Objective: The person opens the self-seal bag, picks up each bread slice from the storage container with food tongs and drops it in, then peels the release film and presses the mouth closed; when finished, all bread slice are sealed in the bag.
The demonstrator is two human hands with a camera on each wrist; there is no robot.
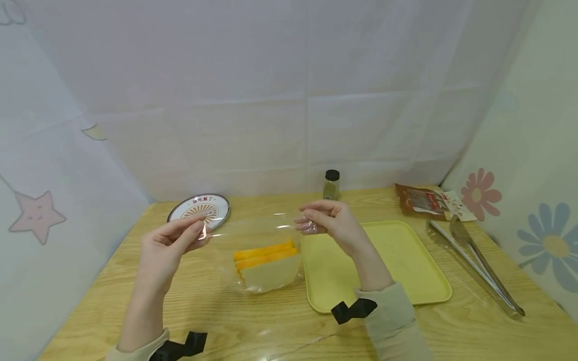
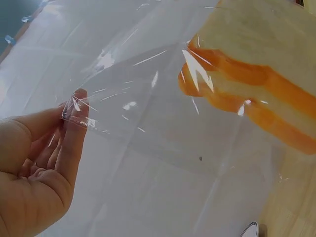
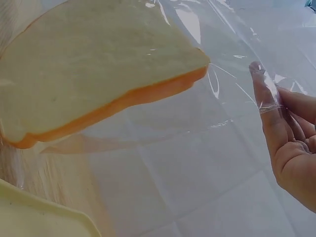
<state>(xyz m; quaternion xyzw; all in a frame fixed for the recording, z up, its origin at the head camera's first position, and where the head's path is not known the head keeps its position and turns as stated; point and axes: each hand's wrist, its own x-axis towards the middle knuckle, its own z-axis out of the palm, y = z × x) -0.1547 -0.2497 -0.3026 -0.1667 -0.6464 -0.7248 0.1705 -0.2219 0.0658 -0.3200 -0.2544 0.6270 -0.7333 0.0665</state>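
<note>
A clear plastic bag (image 1: 253, 231) hangs stretched between both hands above the wooden table. Its upper left corner is pinched between the thumb and fingers of my left hand (image 1: 163, 250). My right hand (image 1: 340, 230) pinches the upper right corner in the same way. Low in the bag lie bread slices (image 1: 271, 271), pale with orange crusts, stacked together. From the left wrist, at least two crust edges of the bread (image 2: 256, 44) show through the film. In the right wrist view, the broad pale face of one slice (image 3: 98, 64) fills the upper left.
A yellow tray (image 1: 424, 271) lies right of the bag, with metal tongs (image 1: 478, 265) beyond it. A dark-capped spice jar (image 1: 331, 185) and a brown food packet (image 1: 424, 200) stand at the back. A patterned plate (image 1: 198, 206) is behind my left hand.
</note>
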